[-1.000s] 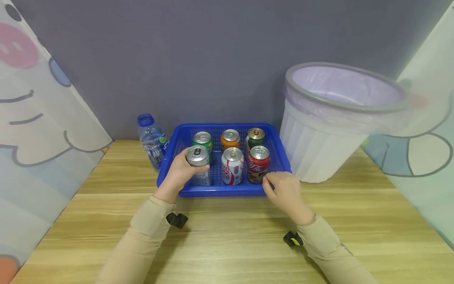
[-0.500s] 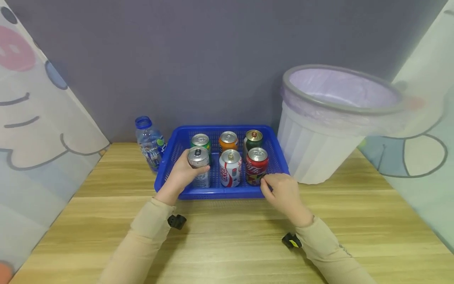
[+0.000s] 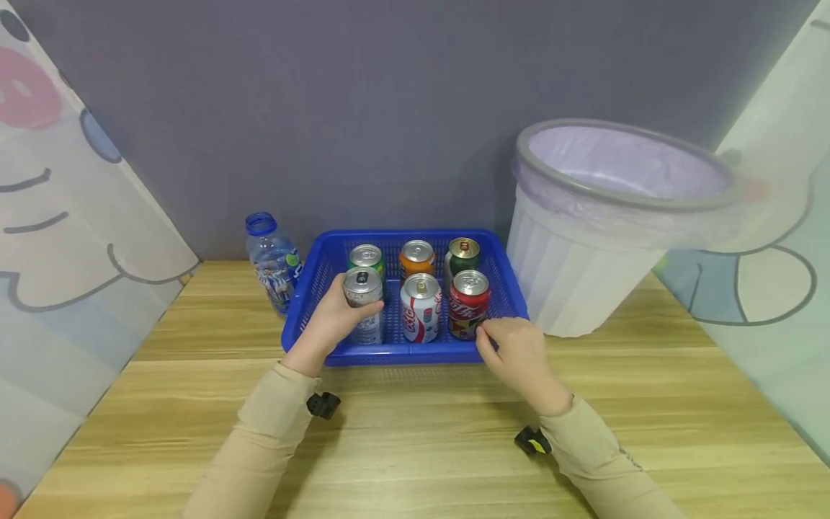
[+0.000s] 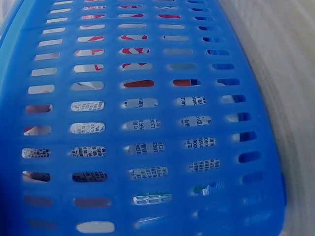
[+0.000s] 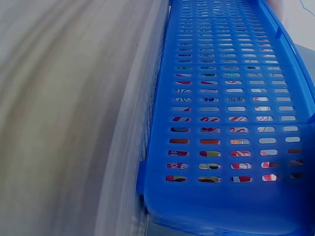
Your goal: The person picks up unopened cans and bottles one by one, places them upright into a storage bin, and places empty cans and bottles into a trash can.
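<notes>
My left hand (image 3: 335,315) grips a silver-white can (image 3: 364,288) at the front left of a blue plastic basket (image 3: 382,353), thumb across its near side. The can stands upright. My right hand (image 3: 519,353) lies over the basket's front right rim, fingers bent, fingertips close beside a red can (image 3: 470,303); whether they hold the rim or touch the can is hidden. Between the hands stands a white-and-red cola can (image 3: 421,310). Behind are a green can (image 3: 366,256), an orange can (image 3: 417,258) and a dark green can with a gold top (image 3: 464,252). Both wrist views mostly show the basket's slotted wall (image 4: 162,113).
A clear plastic bottle (image 3: 274,267) with a blue neck stands left of the basket. At its right is a tall white bin (image 3: 558,267) with a purple liner. A grey panel (image 3: 363,108) rises behind the wooden table (image 3: 415,447).
The view has shifted slightly, so everything sits a little lower and further left in the frame. Both hands keep their places at the basket and the cans stay put.
</notes>
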Demonstrator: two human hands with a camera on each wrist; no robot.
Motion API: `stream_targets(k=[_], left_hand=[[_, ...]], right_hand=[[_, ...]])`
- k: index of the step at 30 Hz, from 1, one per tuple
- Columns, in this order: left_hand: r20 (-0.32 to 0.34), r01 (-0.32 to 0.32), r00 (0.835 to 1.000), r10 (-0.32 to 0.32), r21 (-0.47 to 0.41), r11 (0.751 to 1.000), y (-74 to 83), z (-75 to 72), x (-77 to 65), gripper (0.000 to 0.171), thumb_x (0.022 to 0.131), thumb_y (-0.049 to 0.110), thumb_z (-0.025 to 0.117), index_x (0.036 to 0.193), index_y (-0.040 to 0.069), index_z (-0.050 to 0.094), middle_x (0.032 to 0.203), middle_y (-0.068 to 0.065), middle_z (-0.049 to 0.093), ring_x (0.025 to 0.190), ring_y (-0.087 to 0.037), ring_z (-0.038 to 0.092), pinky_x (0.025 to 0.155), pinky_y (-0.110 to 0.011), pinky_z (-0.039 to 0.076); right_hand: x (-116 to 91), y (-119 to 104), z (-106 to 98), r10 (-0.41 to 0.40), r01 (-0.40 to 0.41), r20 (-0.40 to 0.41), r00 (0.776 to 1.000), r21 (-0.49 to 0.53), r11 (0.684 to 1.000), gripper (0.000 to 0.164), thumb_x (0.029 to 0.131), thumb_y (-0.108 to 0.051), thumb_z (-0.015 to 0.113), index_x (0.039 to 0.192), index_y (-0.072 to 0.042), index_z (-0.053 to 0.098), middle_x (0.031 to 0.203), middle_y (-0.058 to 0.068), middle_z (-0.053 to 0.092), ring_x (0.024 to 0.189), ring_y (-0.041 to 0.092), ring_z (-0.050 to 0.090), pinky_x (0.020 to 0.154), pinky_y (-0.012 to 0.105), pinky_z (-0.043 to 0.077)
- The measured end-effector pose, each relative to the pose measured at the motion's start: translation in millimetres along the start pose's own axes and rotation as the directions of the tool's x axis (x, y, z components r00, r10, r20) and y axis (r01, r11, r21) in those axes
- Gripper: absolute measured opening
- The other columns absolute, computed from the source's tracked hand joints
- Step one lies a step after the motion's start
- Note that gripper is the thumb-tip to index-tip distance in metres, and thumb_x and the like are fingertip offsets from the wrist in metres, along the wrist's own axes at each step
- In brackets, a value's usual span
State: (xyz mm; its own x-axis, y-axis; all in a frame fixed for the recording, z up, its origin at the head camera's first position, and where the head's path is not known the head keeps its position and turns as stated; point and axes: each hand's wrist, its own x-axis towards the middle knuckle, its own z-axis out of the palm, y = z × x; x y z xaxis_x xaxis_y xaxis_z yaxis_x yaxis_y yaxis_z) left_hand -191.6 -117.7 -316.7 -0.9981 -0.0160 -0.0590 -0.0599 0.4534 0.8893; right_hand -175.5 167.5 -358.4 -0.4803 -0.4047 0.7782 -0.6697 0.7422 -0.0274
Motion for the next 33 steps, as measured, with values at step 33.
stream_targets(k=[33], left_hand=[[-0.259,-0.213,0.905,0.336,0.407,0.888,-13.0,-12.9,-43.6,0.051,0.087,0.024,0.065,0.127,-0.004,0.05,0.117,-0.021,0.062,0.112,-0.036,0.057,0.092,-0.052,0.045]], right_hand=[[0.3,-1.0,0.5,-0.004,0.004,-0.01,1.0,0.001,1.0,0.034,0.083,-0.017,0.049,0.052,-0.015,0.035,0.047,-0.006,0.034,0.041,0.012,0.033,0.041,0.026,0.024]])
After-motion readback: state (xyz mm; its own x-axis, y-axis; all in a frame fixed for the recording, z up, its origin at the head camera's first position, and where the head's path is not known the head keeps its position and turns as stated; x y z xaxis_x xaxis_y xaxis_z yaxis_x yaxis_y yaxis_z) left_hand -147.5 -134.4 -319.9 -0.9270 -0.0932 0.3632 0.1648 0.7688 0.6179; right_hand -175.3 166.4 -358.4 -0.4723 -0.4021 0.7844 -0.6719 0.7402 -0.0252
